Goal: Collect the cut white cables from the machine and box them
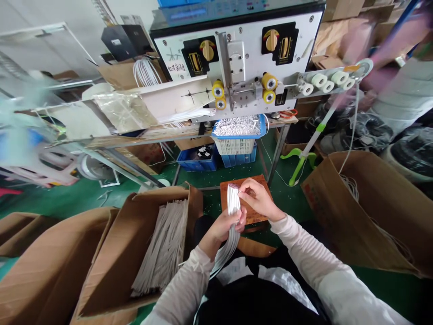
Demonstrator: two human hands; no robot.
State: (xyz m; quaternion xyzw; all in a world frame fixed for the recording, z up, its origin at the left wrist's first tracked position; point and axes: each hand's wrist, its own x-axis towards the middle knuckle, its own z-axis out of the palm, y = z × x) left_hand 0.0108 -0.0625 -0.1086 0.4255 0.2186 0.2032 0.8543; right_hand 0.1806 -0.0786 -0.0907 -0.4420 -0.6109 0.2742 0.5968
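My left hand (223, 228) grips a bundle of white flat cables (230, 234) in its fist, with the long ends hanging down towards my lap. The bundle's top end rises above that fist and shows dark red marks at its tip. My right hand (257, 198) pinches that top end between thumb and fingers. Behind both hands lies a brown wooden board (259, 192), and neither hand appears to touch it.
To my left, an open cardboard box (101, 253) holds many long white cables. Another cardboard box (352, 212) with loose white wire stands right. Ahead, a wire-processing machine (237, 58) with yellow rollers stands above a blue basket (238, 128) of white pieces. A blurred person's sleeve (402, 97) shows far right.
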